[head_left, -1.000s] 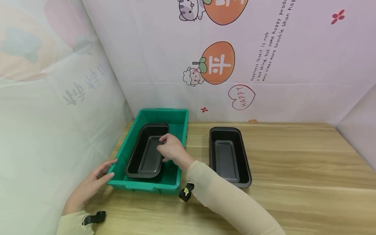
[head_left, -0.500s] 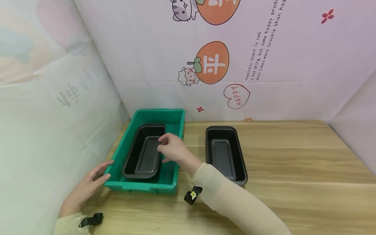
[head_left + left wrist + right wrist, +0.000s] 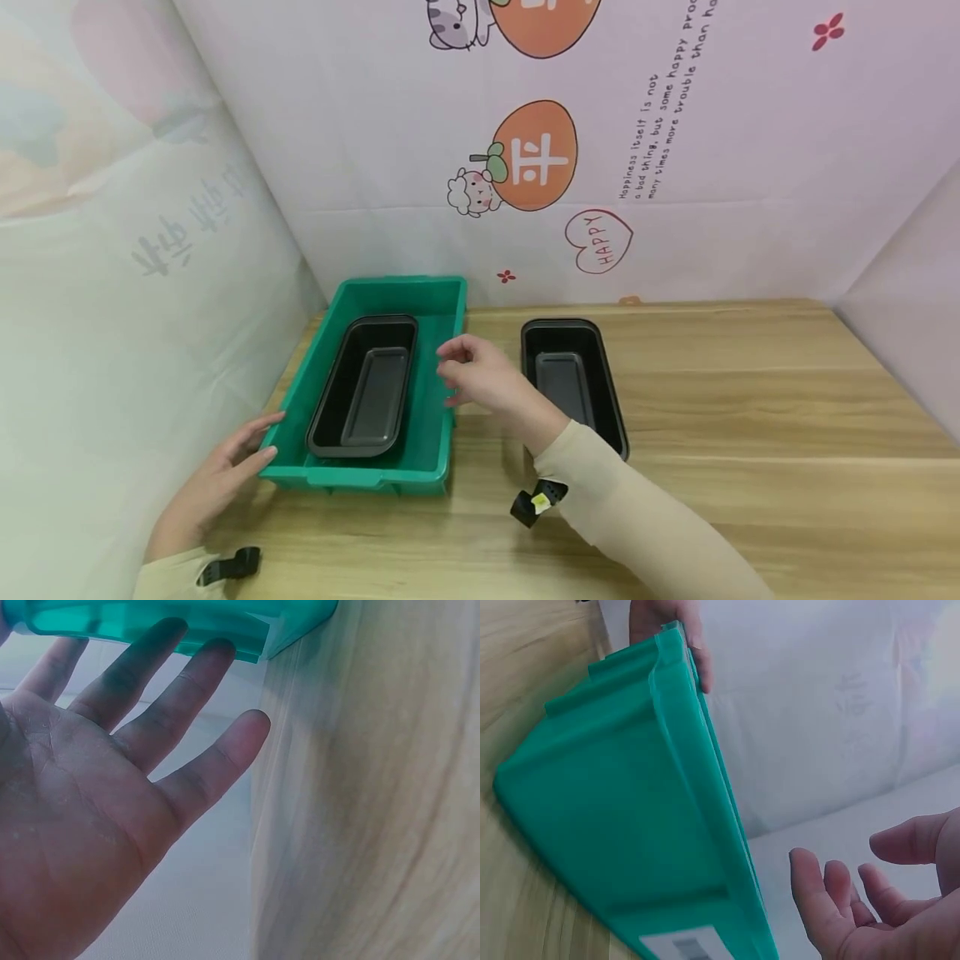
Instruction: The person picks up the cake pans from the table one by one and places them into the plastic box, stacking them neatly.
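In the head view a green plastic bin stands on the left of the table, with a dark loaf pan lying inside, towards its left side. My left hand rests against the near left corner of the bin; the left wrist view shows its fingers extended, some touching the green wall. Above the bin's right rim hovers my right hand, fingers loosely bent and holding nothing. A second dark loaf pan lies on the table to the right, its near part partly covered by my right forearm.
The wooden table extends to the right of the second pan. A printed white cloth wall rises behind the table, and another cloth wall stands close on the left. A white label is on the bin's side.
My right hand has moved right, from over the pan in the bin to above the bin's right rim. My left hand stays at the corner. The head view has shifted slightly.
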Motion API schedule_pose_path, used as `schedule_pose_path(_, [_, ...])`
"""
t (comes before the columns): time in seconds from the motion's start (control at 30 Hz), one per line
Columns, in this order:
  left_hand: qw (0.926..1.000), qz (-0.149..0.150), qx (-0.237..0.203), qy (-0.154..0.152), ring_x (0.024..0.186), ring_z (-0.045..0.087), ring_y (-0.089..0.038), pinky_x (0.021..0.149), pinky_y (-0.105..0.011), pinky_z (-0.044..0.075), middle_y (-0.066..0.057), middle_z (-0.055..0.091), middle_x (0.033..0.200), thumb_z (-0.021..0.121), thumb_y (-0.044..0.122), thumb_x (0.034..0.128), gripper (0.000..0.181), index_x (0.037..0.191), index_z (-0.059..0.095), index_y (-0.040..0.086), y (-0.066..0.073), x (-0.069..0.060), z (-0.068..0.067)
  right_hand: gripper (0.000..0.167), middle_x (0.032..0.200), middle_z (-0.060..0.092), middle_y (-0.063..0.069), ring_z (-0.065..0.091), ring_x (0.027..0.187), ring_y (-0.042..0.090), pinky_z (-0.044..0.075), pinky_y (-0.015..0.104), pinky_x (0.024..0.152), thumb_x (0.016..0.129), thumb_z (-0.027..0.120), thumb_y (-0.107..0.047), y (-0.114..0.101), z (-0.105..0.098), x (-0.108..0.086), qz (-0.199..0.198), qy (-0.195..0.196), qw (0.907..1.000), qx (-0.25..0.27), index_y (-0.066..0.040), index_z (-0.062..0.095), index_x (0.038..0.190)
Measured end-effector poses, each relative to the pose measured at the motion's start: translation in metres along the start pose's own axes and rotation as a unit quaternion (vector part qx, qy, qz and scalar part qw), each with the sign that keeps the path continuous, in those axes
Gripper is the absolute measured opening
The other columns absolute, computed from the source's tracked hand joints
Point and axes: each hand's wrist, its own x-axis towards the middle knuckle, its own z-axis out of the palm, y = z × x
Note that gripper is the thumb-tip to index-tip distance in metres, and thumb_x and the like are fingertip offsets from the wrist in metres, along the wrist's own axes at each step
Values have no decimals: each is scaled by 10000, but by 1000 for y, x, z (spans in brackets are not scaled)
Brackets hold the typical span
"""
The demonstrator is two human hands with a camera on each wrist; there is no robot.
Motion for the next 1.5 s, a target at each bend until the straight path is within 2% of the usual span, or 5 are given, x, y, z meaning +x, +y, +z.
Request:
schedule_pose_path(0.43, [9998,-106,-119,-143,1372,249,-492,919,-216,395,-248,255,1553,462,254,1060,522,1547,292,176,4,-1,-1,198,966,575,156,551,892,367,549,474,798,963,574,-66,11,-63,-28,-533,183,9984,-96,16,578,1144])
schedule_pose_path(0.8, [9998,-80,-76,-143,1372,257,-479,854,-110,356,-238,261,1553,466,251,1059,520,1547,300,184,4,1,0,219,1073,574,196,616,903,260,554,400,807,981,515,-58,38,-136,-50,-288,846,9958,-207,62,524,1164])
schedule_pose_path(0.97, [9996,-173,-192,-147,1385,225,-491,1041,-471,365,-235,237,1566,467,261,1058,531,1552,286,193,4,-1,1,227,1075,555,181,611,940,244,551,395,822,1012,491,-77,45,-159,-58,-232,1094,9935,-218,78,508,1178])
schedule_pose_path(1.07, [9995,-189,-228,-141,1390,213,-499,1002,-680,280,-236,228,1570,468,262,1058,534,1554,282,192,4,-1,2,248,1090,546,176,608,932,238,545,397,838,1031,468,-100,48,-169,-63,-134,1184,9926,-244,81,497,1198])
schedule_pose_path(1.5, [9993,-167,-297,-147,1385,205,-507,968,-744,243,-229,219,1575,469,259,1057,540,1557,274,197,3,-1,1,362,1152,553,244,610,901,234,532,428,861,1023,446,-70,69,-191,-76,289,1441,9885,-352,151,416,1308])
